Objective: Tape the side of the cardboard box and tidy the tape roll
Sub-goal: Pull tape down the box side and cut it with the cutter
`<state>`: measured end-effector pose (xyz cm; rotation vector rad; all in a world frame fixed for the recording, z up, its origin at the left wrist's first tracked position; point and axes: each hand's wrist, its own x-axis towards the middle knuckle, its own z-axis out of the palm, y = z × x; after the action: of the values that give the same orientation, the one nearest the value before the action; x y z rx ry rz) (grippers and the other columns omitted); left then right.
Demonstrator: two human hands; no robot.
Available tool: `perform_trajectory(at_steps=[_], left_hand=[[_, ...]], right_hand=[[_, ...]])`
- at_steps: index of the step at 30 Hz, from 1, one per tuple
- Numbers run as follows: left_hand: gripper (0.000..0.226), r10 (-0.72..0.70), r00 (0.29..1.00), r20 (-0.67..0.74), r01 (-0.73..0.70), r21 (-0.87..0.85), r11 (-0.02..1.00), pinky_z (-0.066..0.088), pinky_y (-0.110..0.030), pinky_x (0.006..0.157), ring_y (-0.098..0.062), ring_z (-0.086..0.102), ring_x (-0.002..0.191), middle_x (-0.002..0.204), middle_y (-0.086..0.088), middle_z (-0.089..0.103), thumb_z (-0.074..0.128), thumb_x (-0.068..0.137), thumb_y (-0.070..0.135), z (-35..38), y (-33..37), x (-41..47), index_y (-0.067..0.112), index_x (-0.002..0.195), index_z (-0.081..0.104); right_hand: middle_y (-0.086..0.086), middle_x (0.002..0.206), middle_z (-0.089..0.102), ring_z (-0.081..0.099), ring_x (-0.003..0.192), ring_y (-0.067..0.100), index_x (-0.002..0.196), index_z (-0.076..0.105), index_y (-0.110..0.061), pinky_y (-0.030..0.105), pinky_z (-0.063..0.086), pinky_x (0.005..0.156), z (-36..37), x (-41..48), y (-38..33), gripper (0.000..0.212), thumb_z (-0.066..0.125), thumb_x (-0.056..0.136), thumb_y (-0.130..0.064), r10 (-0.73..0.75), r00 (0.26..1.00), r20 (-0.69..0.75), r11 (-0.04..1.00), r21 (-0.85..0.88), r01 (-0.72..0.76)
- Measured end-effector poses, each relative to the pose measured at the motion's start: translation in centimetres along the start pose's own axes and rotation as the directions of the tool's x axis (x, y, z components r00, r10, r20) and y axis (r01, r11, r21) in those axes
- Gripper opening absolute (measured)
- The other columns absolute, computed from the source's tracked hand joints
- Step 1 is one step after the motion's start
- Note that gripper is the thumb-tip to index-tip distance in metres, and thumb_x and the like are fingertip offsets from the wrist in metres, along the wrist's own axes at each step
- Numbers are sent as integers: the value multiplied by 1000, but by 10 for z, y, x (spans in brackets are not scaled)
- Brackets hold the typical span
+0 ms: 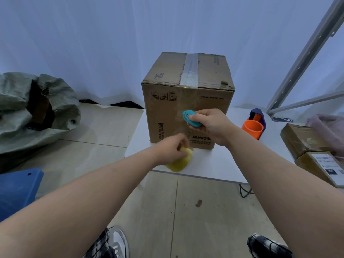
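A brown cardboard box [188, 101] stands upright on a white table [219, 162], with a clear tape strip along its top seam and down its near face. My right hand [210, 125] is shut on a small teal cutter [189, 118] and presses it against the box's near face. My left hand [172, 148] grips a yellowish tape roll [179, 162] that rests on the table at the box's lower front edge. Clear tape appears to run from the roll up the box face.
An orange and blue tape dispenser [255, 125] sits on the table to the right of the box. Two smaller cardboard parcels [307, 142] lie at the far right. A grey-green sack [35, 112] lies on the floor left, a blue stool [18, 190] nearer. A metal frame [305, 53] rises at right.
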<state>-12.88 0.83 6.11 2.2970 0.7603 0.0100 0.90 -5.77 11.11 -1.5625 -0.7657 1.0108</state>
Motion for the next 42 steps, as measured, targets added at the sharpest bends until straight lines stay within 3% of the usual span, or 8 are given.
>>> perform_trajectory(at_steps=[4, 9, 19, 24, 28, 31, 39, 42], left_hand=[[16, 303, 935, 185, -343, 247, 907, 48, -37, 85, -21, 51, 94, 105, -3, 53, 53, 92, 20, 26, 24, 2, 18, 107, 50], [37, 529, 814, 240, -551, 607, 573, 45, -35, 88, -28, 58, 107, 121, -10, 60, 56, 89, 7, 48, 26, 23, 13, 125, 48], [58, 305, 933, 192, -360, 473, 804, 42, -30, 91, -26, 56, 113, 137, -10, 50, 46, 97, 32, 29, 3, 15, 27, 148, 17], [57, 270, 949, 164, -308, 299, 903, 37, -35, 106, -26, 44, 132, 151, -6, 36, 51, 96, 30, 34, 20, 17, 26, 147, 26], [54, 272, 958, 96, -285, 181, 941, 42, -31, 95, -25, 54, 118, 139, -11, 47, 58, 92, 29, 56, 36, 30, 16, 138, 34], [51, 308, 952, 6, -299, 254, 920, 35, -23, 84, -27, 54, 111, 130, -15, 51, 59, 91, 25, 65, 42, 37, 7, 133, 35], [43, 215, 942, 257, -335, 700, 631, 46, -40, 98, -36, 55, 114, 125, -20, 54, 57, 90, 23, 49, -8, 34, 3, 125, 43], [17, 141, 975, 174, -188, 292, 938, 47, -24, 76, -18, 57, 91, 98, 3, 59, 60, 87, 27, 21, -13, 22, 19, 101, 56]], right_hand=[[16, 109, 58, 63, 99, 23, 115, 57, 4, 31, 56, 86, 1, -3, -9, 31, 62, 85, -4, 25, 1000, 6, 996, 86, -26], [20, 115, 56, 62, 106, 27, 94, 60, -3, 32, 56, 85, -2, -6, -7, 9, 62, 85, -2, 79, 996, 46, 976, 199, -87], [17, 109, 56, 64, 98, 26, 103, 59, 1, 30, 57, 83, -5, -2, -7, 18, 61, 85, -1, 95, 992, 78, 959, 261, -112], [17, 107, 56, 63, 98, 26, 94, 58, -2, 30, 57, 81, -3, -7, -11, 9, 61, 85, 0, 92, 994, 58, 958, 269, -104], [19, 112, 56, 63, 102, 27, 91, 59, -5, 30, 58, 80, -5, -9, -12, 8, 62, 85, 0, 100, 994, 39, 955, 278, -106], [19, 114, 55, 61, 106, 28, 94, 60, -2, 31, 57, 82, -2, -8, -12, 10, 62, 84, 1, 97, 995, 38, 951, 290, -104], [18, 108, 55, 62, 102, 28, 112, 55, 5, 34, 56, 84, -3, -1, -11, 28, 62, 84, 1, 112, 993, 29, 954, 278, -115], [16, 100, 56, 64, 96, 26, 107, 56, 6, 33, 56, 84, -4, -1, -10, 23, 61, 85, 1, 106, 994, 36, 960, 257, -112]])
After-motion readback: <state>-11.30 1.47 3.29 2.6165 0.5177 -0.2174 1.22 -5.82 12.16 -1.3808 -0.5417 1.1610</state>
